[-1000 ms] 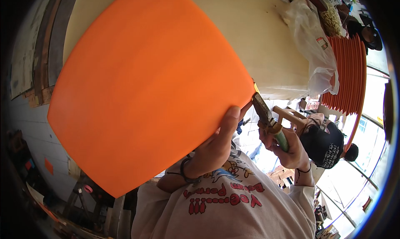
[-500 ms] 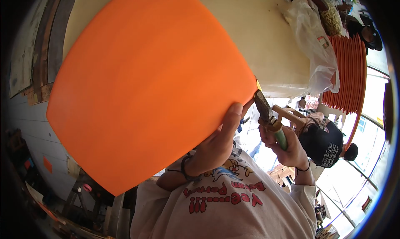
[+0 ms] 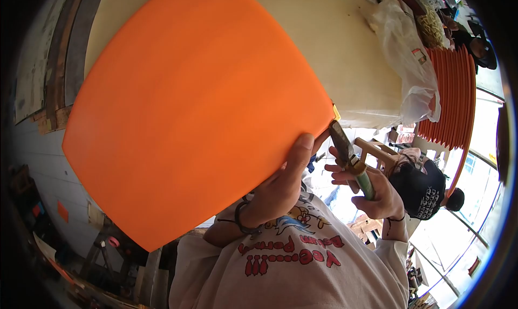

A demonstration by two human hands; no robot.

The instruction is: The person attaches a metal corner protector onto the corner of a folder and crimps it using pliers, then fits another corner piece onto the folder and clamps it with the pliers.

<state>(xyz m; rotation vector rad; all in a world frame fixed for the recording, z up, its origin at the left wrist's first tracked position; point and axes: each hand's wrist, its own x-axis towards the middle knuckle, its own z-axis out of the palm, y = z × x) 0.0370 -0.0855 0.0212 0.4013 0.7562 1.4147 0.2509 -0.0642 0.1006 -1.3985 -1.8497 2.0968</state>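
A large orange sheet-like panel with rounded sides fills the middle of the head view. My left hand grips its near edge, thumb on top and the other fingers mostly hidden beneath. In my right hand are pliers with dark metal jaws and a green handle; some fingers of that hand are stretched away from the handle. The jaws' tip lies close beside the panel's right corner, where a small yellow piece shows. I cannot tell whether the tip touches the panel.
Behind the panel is a pale tabletop with a clear plastic bag at its right end. A stack of orange panels stands farther right. A person in a black cap is near a wooden stool.
The fingers of my right hand have loosened and spread from the handle. The pliers' tip has dropped slightly from the corner, exposing more of the yellow piece. My left hand keeps its grip.
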